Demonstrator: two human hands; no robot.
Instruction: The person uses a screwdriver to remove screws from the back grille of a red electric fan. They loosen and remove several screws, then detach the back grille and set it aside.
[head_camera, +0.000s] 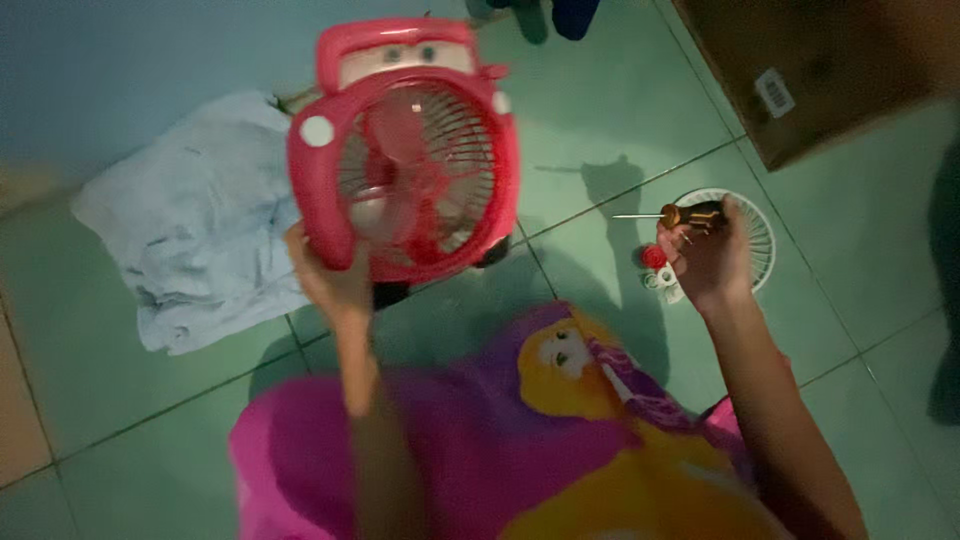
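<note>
**Red fan held up in one hand, screwdriver in the other**

Around the hands lies a green tiled floor (620, 130). Behind the raised fan, off to the side away from the other hand, a pale blue cloth (180, 220) lies crumpled on the tiles. Under and just beyond the right hand (705, 262) rests a round white grille (762, 232), with a small red cap (653, 256) and some whitish bits beside it (too small to tell apart). Farther out past that hand sits a brown cardboard box (810, 70). Below both forearms spreads a pink and purple printed fabric (480, 440) with a cartoon figure on it.

The left hand (335, 280) is closed around the lower edge of the red fan (405, 150), fingers wrapped on the frame, holding it up off the floor and tilted. The fan is shaped like a toy car, with eyes on top, a white round knob at one corner and red blades visible behind the wire guard.

The right hand is pressed shut around the dark handle of a screwdriver (675, 214), whose thin shaft points toward the fan, well apart from it.
</note>
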